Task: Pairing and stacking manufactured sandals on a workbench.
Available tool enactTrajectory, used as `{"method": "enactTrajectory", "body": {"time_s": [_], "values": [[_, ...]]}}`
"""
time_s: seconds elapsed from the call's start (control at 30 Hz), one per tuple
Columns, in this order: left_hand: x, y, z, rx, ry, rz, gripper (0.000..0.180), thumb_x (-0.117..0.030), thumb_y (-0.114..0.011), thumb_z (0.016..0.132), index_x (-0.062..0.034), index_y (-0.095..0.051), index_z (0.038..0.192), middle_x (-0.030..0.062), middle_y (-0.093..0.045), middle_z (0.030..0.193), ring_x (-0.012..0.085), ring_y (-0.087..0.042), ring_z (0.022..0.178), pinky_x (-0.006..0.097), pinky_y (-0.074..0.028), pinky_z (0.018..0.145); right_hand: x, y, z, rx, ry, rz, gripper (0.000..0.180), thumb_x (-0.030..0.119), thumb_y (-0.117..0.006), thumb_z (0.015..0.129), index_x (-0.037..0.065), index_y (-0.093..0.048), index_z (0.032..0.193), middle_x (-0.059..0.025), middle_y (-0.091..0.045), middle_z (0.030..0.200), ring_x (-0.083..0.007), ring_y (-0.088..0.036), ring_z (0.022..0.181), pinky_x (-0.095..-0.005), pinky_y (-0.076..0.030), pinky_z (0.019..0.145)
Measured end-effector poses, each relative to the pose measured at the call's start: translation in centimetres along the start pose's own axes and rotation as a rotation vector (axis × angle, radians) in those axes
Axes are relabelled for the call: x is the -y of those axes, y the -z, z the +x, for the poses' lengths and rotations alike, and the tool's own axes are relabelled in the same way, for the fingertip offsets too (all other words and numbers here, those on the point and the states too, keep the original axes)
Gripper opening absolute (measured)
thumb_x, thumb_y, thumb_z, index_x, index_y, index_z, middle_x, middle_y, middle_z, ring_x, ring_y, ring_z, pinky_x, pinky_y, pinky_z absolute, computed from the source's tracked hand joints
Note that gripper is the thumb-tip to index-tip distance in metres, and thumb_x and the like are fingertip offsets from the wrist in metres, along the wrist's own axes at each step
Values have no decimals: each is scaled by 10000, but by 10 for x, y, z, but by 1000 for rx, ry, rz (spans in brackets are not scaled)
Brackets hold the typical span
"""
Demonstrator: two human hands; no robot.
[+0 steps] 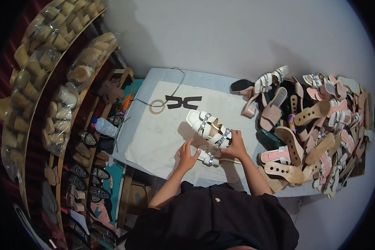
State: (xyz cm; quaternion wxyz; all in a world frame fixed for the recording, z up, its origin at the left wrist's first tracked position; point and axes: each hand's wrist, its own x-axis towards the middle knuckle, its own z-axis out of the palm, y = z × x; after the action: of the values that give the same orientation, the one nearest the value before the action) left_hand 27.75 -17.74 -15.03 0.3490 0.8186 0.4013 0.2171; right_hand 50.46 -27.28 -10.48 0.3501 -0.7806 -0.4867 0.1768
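Observation:
My right hand (236, 146) is closed round the heel end of a white sandal (195, 121) with two jewelled straps, held tilted above the table with its square toe toward the far left. Below it lies a second jewelled white sandal (204, 157), partly covered by the first one. My left hand (188, 156) is beside that lower sandal, fingers apart and the thumb close to its strap; whether they touch I cannot tell. A light cloth (150, 141) is spread under both sandals.
On the cloth's far side are a dark cut-out piece (176, 102) and a roll of tape (157, 111). A large pile of sandals and soles (312, 112) covers the table's right. To the left, shelves hold wooden shoe lasts (29, 91) and a plastic bottle (106, 127).

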Motion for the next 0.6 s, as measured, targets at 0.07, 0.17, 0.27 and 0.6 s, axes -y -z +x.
{"method": "enactTrajectory", "body": {"time_s": [0.07,0.17,0.27,0.6], "values": [[10,9,2,-33,84,-37,665,-354,-600,815,-46,-309,1327,159,-382,1306,293,-376,1202,449,-253,986,10,-15,-1,-90,79,34,839,234,-777,451,-17,-431,1173,-179,-429,1031,-318,-509,905,-354,-466,780],[26,15,18,19,228,-691,652,-338,-569,853,4,-284,1329,192,-398,1298,268,-449,1143,390,-351,942,34,-46,4,-188,103,127,726,195,-741,505,1,-460,1144,-157,-436,968,-295,-501,863,-347,-460,739],[11,25,47,105,384,-776,652,-320,-548,876,52,-258,1326,213,-413,1286,229,-484,1106,334,-392,916,59,-81,8,-84,-51,286,527,73,-661,604,26,-487,1099,-143,-440,914,-274,-474,873,-356,-426,740],[84,39,111,-184,219,-420,808,-347,-632,801,21,-177,1357,228,-337,1231,310,-327,1191,411,-272,1009,87,-151,40,-126,-360,1025,389,43,-616,775,-8,-482,1136,-72,-584,985,-142,-583,822,-270,-476,754]]}}
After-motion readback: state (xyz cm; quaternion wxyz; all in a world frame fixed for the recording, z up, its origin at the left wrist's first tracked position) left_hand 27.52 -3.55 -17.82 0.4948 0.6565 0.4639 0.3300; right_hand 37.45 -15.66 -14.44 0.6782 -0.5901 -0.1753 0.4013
